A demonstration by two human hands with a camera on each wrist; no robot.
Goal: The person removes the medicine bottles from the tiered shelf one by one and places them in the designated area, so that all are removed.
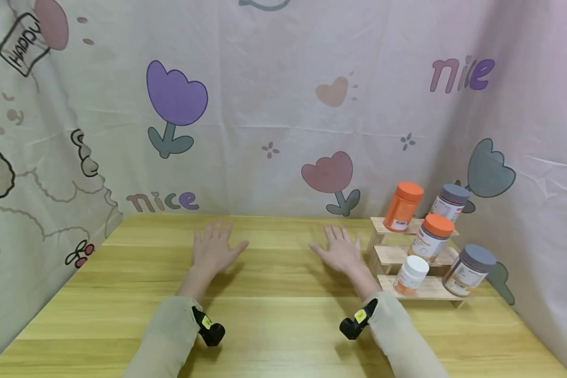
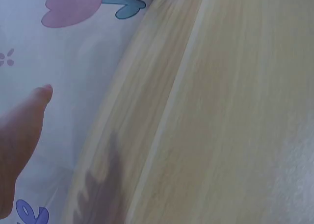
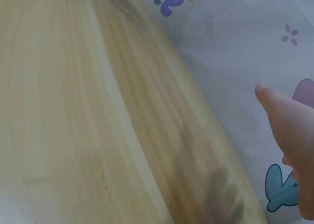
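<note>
Both hands are held out over the wooden table with fingers spread, palms down, holding nothing. In the head view the left hand [image 1: 213,251] is left of the middle, its shadow falling on the wood to its right. The right hand [image 1: 341,250] is nearest to a small three-step wooden rack [image 1: 391,255], just left of it. On the rack's top step stand an orange bottle [image 1: 403,207] and a grey-lidded jar [image 1: 449,203]. An orange-lidded jar [image 1: 431,239] is on the middle step. The lowest step bears a white-capped bottle [image 1: 411,275] and another grey-lidded jar [image 1: 469,270].
A patterned cloth [image 1: 260,79] with tulips and lettering hangs behind the table [image 1: 274,336] and along its sides. Each wrist wears a small black camera, one on the left [image 1: 210,328] and one on the right [image 1: 358,320].
</note>
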